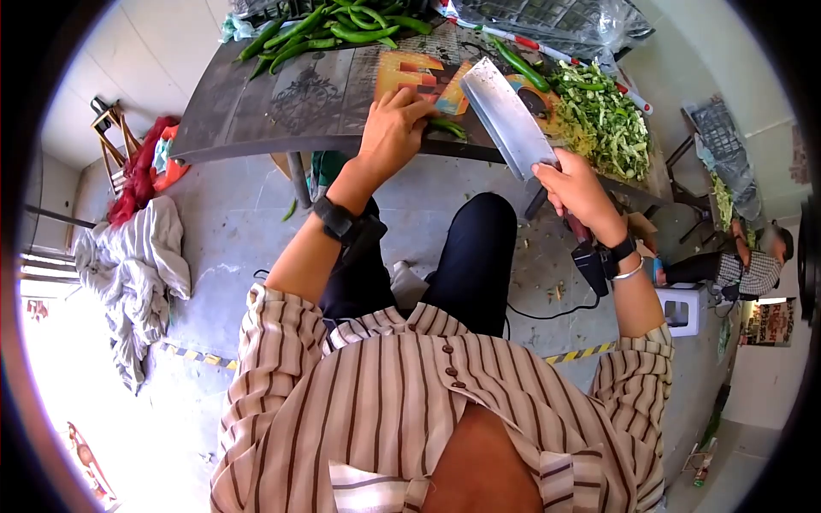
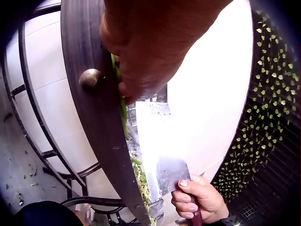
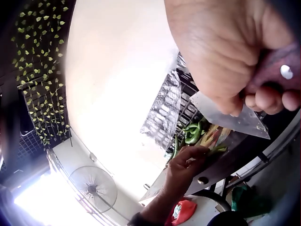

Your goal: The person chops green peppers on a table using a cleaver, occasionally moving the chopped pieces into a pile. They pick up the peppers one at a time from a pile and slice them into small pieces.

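At the table's front edge, my left hand (image 1: 393, 128) holds a long green chili pepper (image 1: 446, 128) down, with its end sticking out to the right of the fingers. My right hand (image 1: 581, 192) grips the dark red handle (image 3: 275, 70) of a cleaver (image 1: 506, 111). The broad blade is raised and tilted, just right of the held pepper. In the left wrist view the blade (image 2: 164, 174) hangs beside the table edge, fingers wrapped round the handle. Chopped green pepper (image 1: 607, 128) is heaped right of the blade, with one whole pepper (image 1: 520, 64) behind it.
Whole green peppers (image 1: 342, 30) lie piled at the back of the dark table (image 1: 239, 111). Plastic-wrapped crates (image 1: 556, 21) stand behind. Grey cloth (image 1: 137, 265) lies on the floor at left. Another person (image 1: 744, 265) sits at far right near a second table.
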Tool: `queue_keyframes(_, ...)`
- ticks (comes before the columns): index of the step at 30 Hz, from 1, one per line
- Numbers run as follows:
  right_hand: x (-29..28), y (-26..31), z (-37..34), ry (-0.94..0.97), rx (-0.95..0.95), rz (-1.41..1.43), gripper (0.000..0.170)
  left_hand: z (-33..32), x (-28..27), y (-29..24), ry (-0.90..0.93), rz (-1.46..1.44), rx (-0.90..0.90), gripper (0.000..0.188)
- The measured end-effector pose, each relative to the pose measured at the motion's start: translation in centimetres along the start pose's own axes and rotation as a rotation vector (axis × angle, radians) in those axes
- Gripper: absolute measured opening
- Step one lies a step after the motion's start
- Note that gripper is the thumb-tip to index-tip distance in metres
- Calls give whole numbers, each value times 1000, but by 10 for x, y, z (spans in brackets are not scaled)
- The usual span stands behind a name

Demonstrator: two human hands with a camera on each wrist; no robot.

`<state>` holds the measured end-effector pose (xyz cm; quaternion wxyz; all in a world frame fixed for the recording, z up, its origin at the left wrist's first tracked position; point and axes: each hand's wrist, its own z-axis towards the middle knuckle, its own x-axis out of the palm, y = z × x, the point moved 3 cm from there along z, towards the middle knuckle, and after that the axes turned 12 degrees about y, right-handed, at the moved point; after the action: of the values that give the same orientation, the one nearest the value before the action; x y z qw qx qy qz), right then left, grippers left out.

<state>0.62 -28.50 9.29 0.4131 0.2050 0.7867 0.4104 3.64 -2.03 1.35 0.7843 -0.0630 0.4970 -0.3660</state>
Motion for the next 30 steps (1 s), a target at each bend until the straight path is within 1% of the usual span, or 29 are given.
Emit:
queue_keyframes(2,2,-2,4,46,9,-12,23,-1,-1,-5,21,25,-12,18)
queue_keyframes(6,3,-10,7,66,30,-18,22,1,2,-11,52,119,-74,24)
queue_keyframes(10,4,-10,3,56,34,35,22,3,4,-14,59,111,-80,23)
queue_keyframes(12,6,-7,2,57,41,40,22,5,5,-13,16,84,-116,21)
queue_keyframes(18,10,0,-1,86,80,-20,23,7,7,-13,-20,90,-174,20)
queue_keyframes(22,11,1,-3,90,84,-38,24,7,5,-16,3,116,-175,19)
queue_keyframes(24,11,1,-4,85,85,-41,24,8,6,-20,45,256,-139,18)
queue_keyframes(25,10,-2,-3,71,78,-29,24,8,6,-21,44,257,-140,18)
queue_keyframes(27,9,-5,-3,55,70,-16,24,9,5,-26,3,314,-18,20)
queue_keyframes(28,8,-5,-4,59,63,-1,24,11,5,-27,2,314,-16,20)
queue_keyframes(30,8,-7,-5,61,59,17,24,14,10,-27,100,227,11,23)
